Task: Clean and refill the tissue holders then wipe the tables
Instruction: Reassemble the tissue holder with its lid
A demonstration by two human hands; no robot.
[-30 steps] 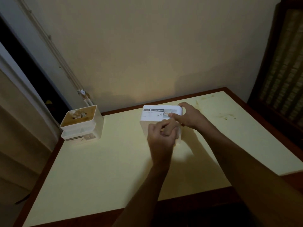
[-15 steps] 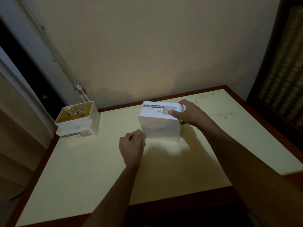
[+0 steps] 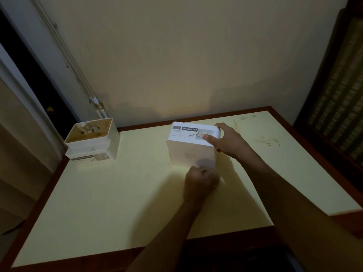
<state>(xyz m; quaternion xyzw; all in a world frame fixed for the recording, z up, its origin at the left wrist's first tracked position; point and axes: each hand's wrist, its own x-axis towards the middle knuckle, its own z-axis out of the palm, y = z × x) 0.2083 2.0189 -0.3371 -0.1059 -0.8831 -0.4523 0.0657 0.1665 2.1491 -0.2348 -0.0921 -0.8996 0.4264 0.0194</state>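
Right hand (image 3: 225, 143) clamped holder (image 3: 193, 146) on bench (image 3: 117, 193); left (image 3: 202, 179) fisted, contents unclear. I judged: brace firmly, wipe all 4 sides.

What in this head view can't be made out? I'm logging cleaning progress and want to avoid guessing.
- Left hand: a closed fist at the near face of the white plastic tissue holder box; a cloth or tissue inside it cannot be told.
- Box's right side: covered by the right hand, whose grip holds it.
- Small label print: too small.
- Open cream container contents: dim, unclear.
- Yellow-topped table: near edge in shadow.
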